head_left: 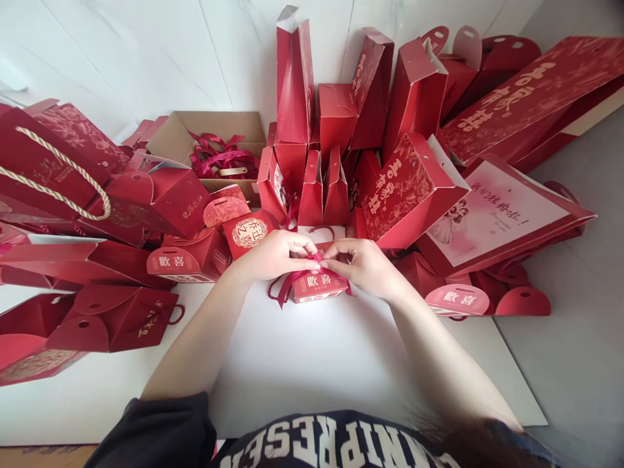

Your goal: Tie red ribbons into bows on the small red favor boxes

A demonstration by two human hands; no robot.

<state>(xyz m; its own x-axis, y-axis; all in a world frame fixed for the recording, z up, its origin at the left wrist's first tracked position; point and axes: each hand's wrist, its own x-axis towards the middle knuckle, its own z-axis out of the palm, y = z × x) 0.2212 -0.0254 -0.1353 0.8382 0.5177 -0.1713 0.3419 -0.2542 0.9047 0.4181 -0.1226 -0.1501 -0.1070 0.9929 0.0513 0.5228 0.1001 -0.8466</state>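
Observation:
A small red gift box (319, 284) with pale lettering stands on the white table in front of me. Over its top runs a dark red ribbon (291, 278), one tail hanging down at the box's left side. My left hand (277, 255) pinches the ribbon from the left, thumb against fingers. From the right, my right hand (358, 261) pinches the same ribbon, its fingertips meeting the left ones above the box. The fingers partly cover the knot area, so how the ribbon is looped cannot be made out.
Red gift boxes (190, 255) and a bag with a rope handle (58, 156) crowd the left. Behind, a cardboard box (205, 127) holds loose ribbons. Tall red boxes (295, 78) line the back, and a box with a pink printed panel (492, 208) leans at right. The white table (292, 364) lies below.

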